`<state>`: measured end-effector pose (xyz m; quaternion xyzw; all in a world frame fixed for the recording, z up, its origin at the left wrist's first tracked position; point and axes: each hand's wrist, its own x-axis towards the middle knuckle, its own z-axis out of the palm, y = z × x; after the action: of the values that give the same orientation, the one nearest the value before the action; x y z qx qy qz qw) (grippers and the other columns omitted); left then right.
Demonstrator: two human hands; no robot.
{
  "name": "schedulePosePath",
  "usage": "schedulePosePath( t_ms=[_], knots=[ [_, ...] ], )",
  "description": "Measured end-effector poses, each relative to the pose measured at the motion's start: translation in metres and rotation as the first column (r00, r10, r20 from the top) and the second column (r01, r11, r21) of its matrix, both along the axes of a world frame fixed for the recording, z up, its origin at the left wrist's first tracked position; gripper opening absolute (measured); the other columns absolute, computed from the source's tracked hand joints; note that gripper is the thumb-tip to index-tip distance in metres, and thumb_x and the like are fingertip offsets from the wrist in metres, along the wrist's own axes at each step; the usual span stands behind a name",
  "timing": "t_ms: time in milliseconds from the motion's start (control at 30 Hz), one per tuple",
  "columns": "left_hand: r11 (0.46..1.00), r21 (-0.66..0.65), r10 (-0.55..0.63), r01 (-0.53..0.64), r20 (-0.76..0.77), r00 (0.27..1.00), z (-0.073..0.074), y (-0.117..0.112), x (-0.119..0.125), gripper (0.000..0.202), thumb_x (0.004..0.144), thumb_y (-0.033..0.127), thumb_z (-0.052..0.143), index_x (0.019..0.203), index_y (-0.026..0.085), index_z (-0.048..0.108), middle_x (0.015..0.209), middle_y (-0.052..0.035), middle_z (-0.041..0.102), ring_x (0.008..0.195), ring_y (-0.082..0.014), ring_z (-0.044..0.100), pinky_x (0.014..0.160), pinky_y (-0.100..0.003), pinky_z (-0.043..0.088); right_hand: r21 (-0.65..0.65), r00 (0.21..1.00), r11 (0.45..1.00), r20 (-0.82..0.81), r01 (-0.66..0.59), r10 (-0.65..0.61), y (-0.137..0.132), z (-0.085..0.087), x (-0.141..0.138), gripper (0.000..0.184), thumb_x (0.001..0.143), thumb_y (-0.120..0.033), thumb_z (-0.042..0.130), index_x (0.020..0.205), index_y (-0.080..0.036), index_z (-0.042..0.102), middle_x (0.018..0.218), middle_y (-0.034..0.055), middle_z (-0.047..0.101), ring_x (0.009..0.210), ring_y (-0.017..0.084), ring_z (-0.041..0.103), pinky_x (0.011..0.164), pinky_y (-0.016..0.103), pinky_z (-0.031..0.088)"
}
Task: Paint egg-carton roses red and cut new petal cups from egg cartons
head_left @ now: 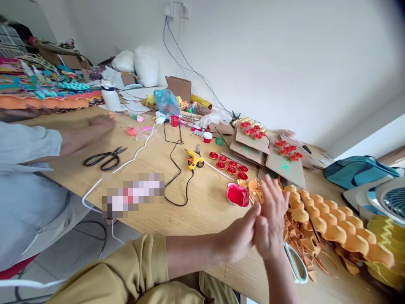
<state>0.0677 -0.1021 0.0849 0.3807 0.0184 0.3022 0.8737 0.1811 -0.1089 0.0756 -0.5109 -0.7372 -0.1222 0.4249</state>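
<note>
My left hand (238, 236) and my right hand (272, 215) are pressed together palm to palm above the wooden table (202, 198), fingers straight. Whether anything lies between the palms is hidden. Just beyond them sit a small red dish of paint (238, 195) and a pile of orange egg-carton scraps (297, 236). An orange-painted egg tray (341, 232) lies to the right. White-handled scissors (297, 264) rest under my right wrist.
Red paper roses (229, 164) lie mid-table, more on cardboard sheets (249, 141). A yellow glue gun (194, 159) with a black cord and black scissors (106, 159) lie left. Another person's arm (79, 137) rests on the far left. A fan (392, 200) stands right.
</note>
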Motion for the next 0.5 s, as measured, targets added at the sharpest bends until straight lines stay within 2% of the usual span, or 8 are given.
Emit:
schedulePosePath(
  t_ms=[67, 133, 167, 200, 233, 300, 367, 500],
  knots=[
    [0.99, 0.126, 0.054, -0.056, 0.023, 0.998, -0.001, -0.006, -0.01, 0.083, 0.095, 0.076, 0.042, 0.16, 0.025, 0.041, 0.168, -0.0097, 0.038, 0.159, -0.0346, 0.025, 0.13, -0.053, 0.017, 0.037, 0.987, 0.995, -0.133, 0.095, -0.09, 0.009, 0.007, 0.03, 0.065, 0.107, -0.054, 0.019, 0.158, -0.021, 0.043, 0.162, 0.0162, 0.045, 0.153, 0.039, 0.037, 0.122, 0.071, 0.017],
    [0.952, 0.287, -0.093, 0.104, -0.052, 0.994, -0.002, 0.001, -0.026, 0.074, 0.096, 0.072, 0.046, 0.149, 0.022, 0.056, 0.151, -0.0153, 0.058, 0.143, -0.0352, 0.051, 0.12, -0.055, 0.036, 0.005, 0.939, 0.975, -0.27, 0.223, -0.214, 0.015, 0.009, 0.055, 0.065, 0.108, -0.052, 0.019, 0.149, -0.016, 0.054, 0.141, 0.0181, 0.065, 0.139, 0.036, 0.055, 0.114, 0.063, 0.036],
    [0.916, 0.359, -0.157, 0.177, -0.083, 0.984, -0.002, 0.011, -0.034, 0.074, 0.097, 0.073, 0.044, 0.141, 0.017, 0.063, 0.135, -0.0183, 0.068, 0.126, -0.0348, 0.065, 0.113, -0.055, 0.042, -0.029, 0.901, 0.949, -0.306, 0.314, -0.307, 0.017, 0.007, 0.064, 0.062, 0.108, -0.052, 0.023, 0.141, -0.017, 0.062, 0.118, 0.0153, 0.076, 0.123, 0.033, 0.066, 0.107, 0.058, 0.044],
    [0.899, 0.418, -0.096, 0.132, -0.105, 0.99, -0.002, 0.024, -0.042, 0.071, 0.098, 0.072, 0.044, 0.131, 0.014, 0.07, 0.119, -0.0181, 0.075, 0.111, -0.0323, 0.071, 0.107, -0.052, 0.047, -0.073, 0.87, 0.931, -0.337, 0.357, -0.36, 0.018, 0.004, 0.07, 0.059, 0.108, -0.052, 0.027, 0.136, -0.017, 0.066, 0.093, 0.011, 0.079, 0.1, 0.029, 0.072, 0.095, 0.05, 0.05],
    [0.881, 0.474, 0.068, -0.002, -0.122, 0.99, -0.003, 0.04, -0.049, 0.062, 0.098, 0.067, 0.05, 0.122, 0.015, 0.074, 0.109, -0.0155, 0.077, 0.105, -0.0291, 0.072, 0.104, -0.047, 0.049, -0.122, 0.847, 0.921, -0.363, 0.369, -0.388, 0.02, 0.0, 0.074, 0.056, 0.108, -0.052, 0.03, 0.132, -0.017, 0.067, 0.072, 0.0055, 0.074, 0.077, 0.025, 0.071, 0.082, 0.043, 0.053],
    [0.79, 0.548, 0.43, -0.276, -0.174, 0.886, -0.009, 0.072, -0.058, 0.046, 0.098, 0.057, 0.058, 0.119, 0.018, 0.072, 0.105, -0.011, 0.076, 0.103, -0.0253, 0.071, 0.101, -0.042, 0.05, -0.188, 0.835, 0.925, -0.399, 0.33, -0.379, 0.025, -0.01, 0.073, 0.051, 0.107, -0.051, 0.037, 0.13, -0.017, 0.068, 0.054, -0.0016, 0.062, 0.049, 0.018, 0.056, 0.061, 0.033, 0.047],
    [0.674, 0.631, 0.626, -0.384, -0.211, 0.751, -0.02, 0.1, -0.062, 0.041, 0.098, 0.051, 0.062, 0.125, 0.021, 0.066, 0.112, -0.01, 0.074, 0.109, -0.0251, 0.068, 0.1, -0.04, 0.05, -0.216, 0.864, 0.941, -0.384, 0.259, -0.326, 0.034, -0.022, 0.067, 0.046, 0.105, -0.048, 0.042, 0.129, -0.018, 0.067, 0.063, 0.0007, 0.069, 0.052, 0.018, 0.059, 0.058, 0.032, 0.048],
    [0.494, 0.827, 0.748, -0.27, -0.246, 0.616, -0.058, 0.126, -0.062, 0.057, 0.088, 0.044, 0.076, 0.137, 0.022, 0.057, 0.126, -0.0134, 0.069, 0.117, -0.0291, 0.065, 0.103, -0.044, 0.049, -0.276, 0.928, 0.956, -0.319, 0.103, -0.192, 0.049, -0.048, 0.06, 0.043, 0.101, -0.043, 0.051, 0.138, -0.021, 0.057, 0.109, 0.0099, 0.077, 0.093, 0.023, 0.074, 0.083, 0.039, 0.058]
  ],
)
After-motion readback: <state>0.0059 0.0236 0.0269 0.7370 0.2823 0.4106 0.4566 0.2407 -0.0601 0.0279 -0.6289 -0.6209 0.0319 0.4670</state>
